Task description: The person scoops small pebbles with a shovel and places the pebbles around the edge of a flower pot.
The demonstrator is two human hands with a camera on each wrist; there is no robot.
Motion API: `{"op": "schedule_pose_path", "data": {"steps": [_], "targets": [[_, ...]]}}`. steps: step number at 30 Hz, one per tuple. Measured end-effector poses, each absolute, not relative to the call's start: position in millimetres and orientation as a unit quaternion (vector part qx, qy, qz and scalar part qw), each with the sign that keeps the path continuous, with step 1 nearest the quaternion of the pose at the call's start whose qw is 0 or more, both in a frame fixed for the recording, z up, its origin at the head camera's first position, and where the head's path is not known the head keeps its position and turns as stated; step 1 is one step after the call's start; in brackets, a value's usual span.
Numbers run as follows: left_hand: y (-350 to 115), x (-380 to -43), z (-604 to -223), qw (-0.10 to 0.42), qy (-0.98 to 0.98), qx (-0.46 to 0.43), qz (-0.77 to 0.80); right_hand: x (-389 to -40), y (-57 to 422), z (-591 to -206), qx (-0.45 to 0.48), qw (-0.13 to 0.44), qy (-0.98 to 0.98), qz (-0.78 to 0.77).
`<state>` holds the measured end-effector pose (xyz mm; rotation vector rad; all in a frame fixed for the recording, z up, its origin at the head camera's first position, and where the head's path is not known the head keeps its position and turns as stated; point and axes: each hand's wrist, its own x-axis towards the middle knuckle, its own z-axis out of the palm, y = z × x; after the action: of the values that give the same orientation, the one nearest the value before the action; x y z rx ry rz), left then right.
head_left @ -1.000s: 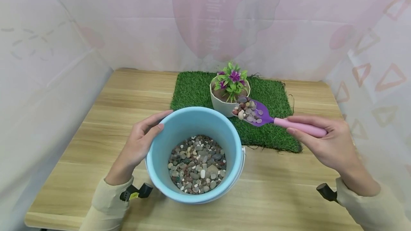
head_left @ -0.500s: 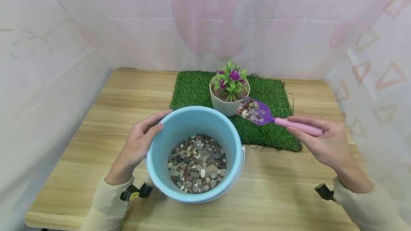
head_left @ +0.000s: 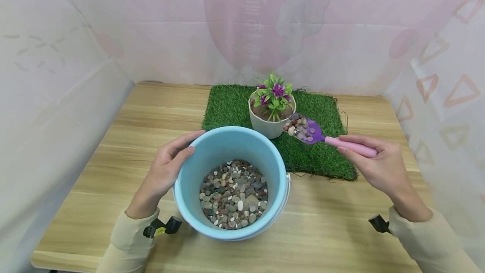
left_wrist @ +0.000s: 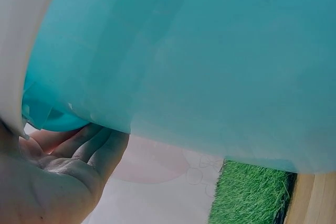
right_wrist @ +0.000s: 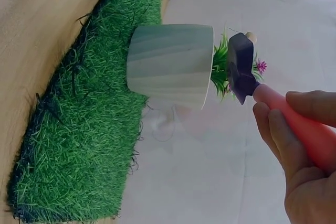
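In the head view a light blue bucket (head_left: pixel 183 205) stands on the table with mixed pebbles (head_left: pixel 235 193) inside. My left hand (head_left: pixel 166 163) rests against its left side at the rim, fingers fairly straight; in the left wrist view the fingertips are partly hidden by the bucket. My right hand (head_left: pixel 382 165) grips the pink handle of a purple garden trowel (head_left: pixel 315 132), whose blade carries a heap of pebbles (head_left: pixel 297 126). The blade is raised beside the front right rim of a white flower pot (head_left: pixel 267 127) holding a plant with purple flowers (head_left: pixel 277 92).
The pot stands on a green artificial grass mat (head_left: pixel 318 159) at the back of the wooden table (head_left: pixel 125 138). A white handle (head_left: pixel 289 180) hangs at the bucket's right side. Pale printed cloth (head_left: pixel 170 45) encloses the back and sides.
The right hand has brought the loaded trowel slightly to the right and away from the pot's middle. The left hand and the bucket have kept their place.
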<state>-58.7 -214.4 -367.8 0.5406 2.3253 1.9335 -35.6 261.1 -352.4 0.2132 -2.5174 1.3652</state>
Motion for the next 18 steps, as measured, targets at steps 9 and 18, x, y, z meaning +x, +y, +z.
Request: {"op": "schedule_pose_path", "data": {"steps": [9, 18], "targets": [[-214, -58, -368, 0.036, 0.761, 0.169, 0.626, -46, 266, -359, 0.056, 0.150, -0.874, 0.459], [-214, -59, -369, 0.035, 0.762, 0.166, 0.625, -60, 262, -361, 0.059, 0.153, -0.876, 0.454]]}}
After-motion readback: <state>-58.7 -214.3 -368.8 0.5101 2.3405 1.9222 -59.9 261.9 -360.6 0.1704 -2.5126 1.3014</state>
